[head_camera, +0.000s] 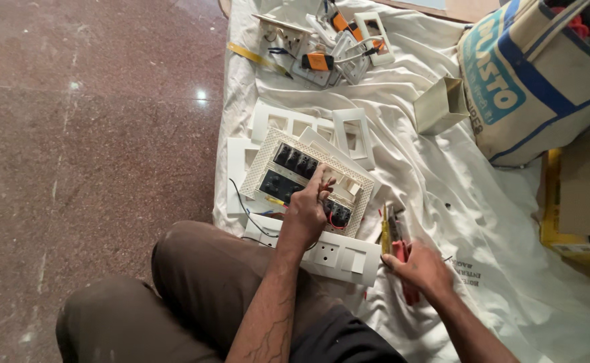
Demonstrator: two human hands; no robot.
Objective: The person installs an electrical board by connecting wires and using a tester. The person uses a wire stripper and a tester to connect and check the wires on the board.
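Switch panel (295,176) under left hand (306,210); pliers (402,250) under right hand (421,267).

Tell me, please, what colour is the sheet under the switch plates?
White, seen in the head view: the sheet is creased.

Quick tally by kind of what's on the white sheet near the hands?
Perforated switch panel with black modules, under the left hand: 1
Socket plate by the knee: 1
Empty white frame plates behind the panel: about 3, overlapping, so not exact
Red-handled pliers under the right hand: 1
Yellow-handled screwdriver: 1
Small open cardboard box: 1
Printed sack: 1
Total: about 9
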